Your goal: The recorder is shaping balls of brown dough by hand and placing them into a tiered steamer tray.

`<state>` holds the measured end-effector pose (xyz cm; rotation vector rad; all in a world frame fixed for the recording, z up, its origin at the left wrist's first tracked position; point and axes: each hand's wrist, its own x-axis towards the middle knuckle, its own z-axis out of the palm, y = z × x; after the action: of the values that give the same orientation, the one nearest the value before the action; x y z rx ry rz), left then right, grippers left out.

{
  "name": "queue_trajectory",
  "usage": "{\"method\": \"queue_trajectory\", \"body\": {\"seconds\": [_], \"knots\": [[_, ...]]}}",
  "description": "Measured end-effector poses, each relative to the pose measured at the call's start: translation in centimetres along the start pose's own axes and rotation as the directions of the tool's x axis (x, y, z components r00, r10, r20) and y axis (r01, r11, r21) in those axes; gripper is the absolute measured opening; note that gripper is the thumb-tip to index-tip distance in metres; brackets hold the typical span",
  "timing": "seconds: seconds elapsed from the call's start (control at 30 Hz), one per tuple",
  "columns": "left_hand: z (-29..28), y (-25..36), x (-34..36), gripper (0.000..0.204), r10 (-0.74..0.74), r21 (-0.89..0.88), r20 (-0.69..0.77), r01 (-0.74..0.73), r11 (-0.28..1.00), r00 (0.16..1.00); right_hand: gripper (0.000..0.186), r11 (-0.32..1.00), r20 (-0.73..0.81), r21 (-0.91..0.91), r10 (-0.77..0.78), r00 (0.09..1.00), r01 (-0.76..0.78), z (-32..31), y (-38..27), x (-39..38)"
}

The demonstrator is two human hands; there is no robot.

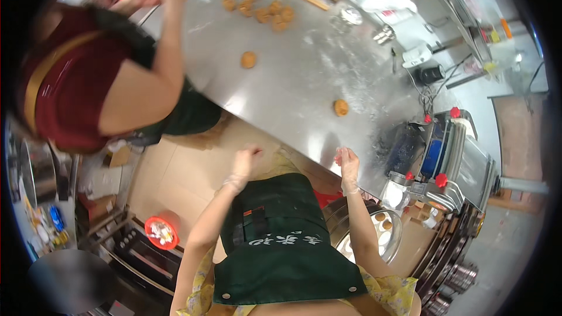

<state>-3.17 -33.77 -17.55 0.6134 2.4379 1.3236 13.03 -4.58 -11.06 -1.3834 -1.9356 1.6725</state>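
My left hand [249, 160], in a thin clear glove, hangs in the air short of the steel table's edge. Its fingers are curled in, and nothing shows in them. At the near edge of the steel table [281, 90], my right hand [347, 162], gloved likewise, has its fingers bent and pressed together; what they hold, if anything, is hidden. Beyond it lies one round brown dough ball [341, 107], apart from both hands. Another dough ball [248, 59] sits farther left, and several more [275, 14] are clustered near the back.
At my left a co-worker [82, 90] in a dark red top leans over the table. A rolling machine [442, 161] with red knobs stands at the right. Low beside my right arm is a round metal container [393, 246] holding pale and brown rounds. A red bucket [161, 230] stands lower left.
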Motion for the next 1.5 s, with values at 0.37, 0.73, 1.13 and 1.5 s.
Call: {"method": "queue_trajectory", "body": {"seconds": [0.37, 0.73, 1.13, 1.5], "knots": [[19.6, 17.7, 17.4, 0.044, 0.150, 0.125, -0.005, -0.148, 0.981, 0.989, 0.028, 0.958, -0.117, 0.285, 0.032, 0.993, 0.002, -0.4, -4.1, 15.5], [18.0, 13.4, 16.7, 0.026, 0.456, -0.081, 0.143, -0.449, 0.890, 0.879, 0.027, 0.672, -0.270, -0.715, -0.519, 0.811, 0.192, 5.5, -3.1, 18.8], [15.1, 14.6, 19.4, 0.026, 0.373, 0.043, 0.557, -0.474, 0.879, 0.742, 0.027, 0.804, -0.470, -0.588, -0.252, 0.846, -0.087, 7.5, -3.6, 16.1], [15.3, 16.4, 23.5, 0.029, 0.410, -0.038, 0.596, -0.485, 0.874, 0.691, 0.025, 0.983, -0.623, -0.156, -0.017, 0.782, -0.102, 6.2, -3.3, 15.6]]}}
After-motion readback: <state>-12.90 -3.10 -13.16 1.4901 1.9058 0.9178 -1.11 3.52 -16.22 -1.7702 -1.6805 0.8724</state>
